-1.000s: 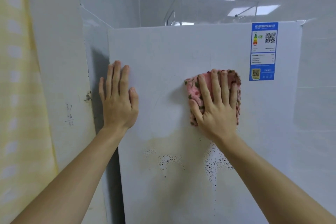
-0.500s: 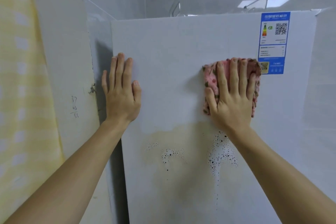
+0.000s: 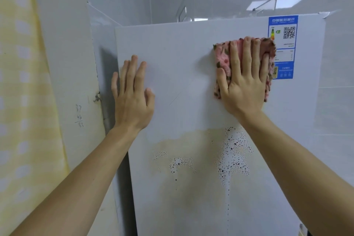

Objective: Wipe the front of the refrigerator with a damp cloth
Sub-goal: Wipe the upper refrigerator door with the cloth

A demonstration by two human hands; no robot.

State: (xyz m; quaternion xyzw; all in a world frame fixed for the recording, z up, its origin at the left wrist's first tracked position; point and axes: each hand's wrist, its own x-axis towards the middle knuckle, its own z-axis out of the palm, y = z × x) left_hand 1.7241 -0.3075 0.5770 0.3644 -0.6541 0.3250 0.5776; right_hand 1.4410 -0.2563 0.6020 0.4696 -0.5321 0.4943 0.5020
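Pale tiled wall behind the fridge front (image 3: 191, 86). Right hand (image 3: 245, 82), grip flat and wide, presses the cloth (image 3: 222, 59) high right. The cloth has moved right, reaching the label (image 3: 283, 25). Left hand (image 3: 132, 97) braces flat. The stain (image 3: 191, 140) below is unwiped.

The right hand (image 3: 244, 80) pressed a pink patterned cloth (image 3: 222, 59) flat against the white refrigerator door (image 3: 191, 48), fingers straight and spread. The cloth's right edge overlapped the blue energy label sticker (image 3: 285, 25) near the door's top right corner. The left hand (image 3: 132, 96) lay flat on the door near its left edge, fingers extended upward. Below both hands a yellowish stain with dark specks (image 3: 231, 151) marked the door. A clear plastic box (image 3: 226, 4) stood on top of the refrigerator.
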